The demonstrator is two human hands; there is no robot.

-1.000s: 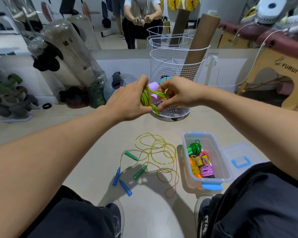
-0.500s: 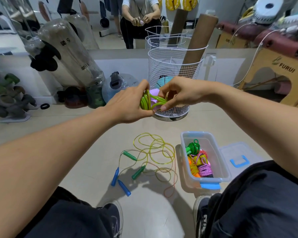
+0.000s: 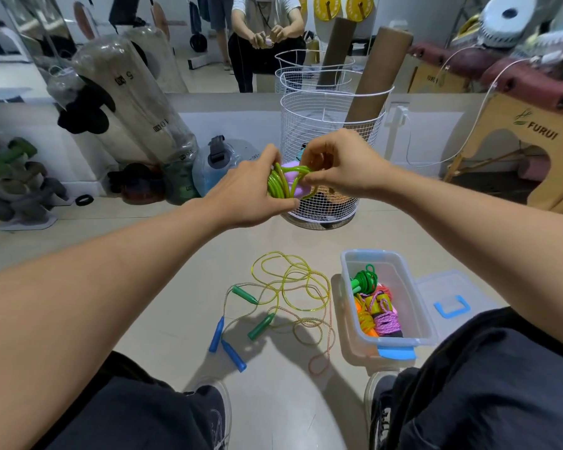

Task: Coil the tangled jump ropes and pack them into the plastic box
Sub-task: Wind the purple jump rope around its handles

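My left hand point(image 3: 247, 196) grips the light, springy green rope point(image 3: 278, 185) coil, my right hand point(image 3: 338, 167) seemingly pinching its wrap near the purple handle point(image 3: 294, 181).

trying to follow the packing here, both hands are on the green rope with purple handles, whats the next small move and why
Probably finish the wrap: the right hand pinches a strand across the green coil that the left hand grips, so tucking that end should secure it. Then it can go into the open plastic box, which already holds bundled ropes.
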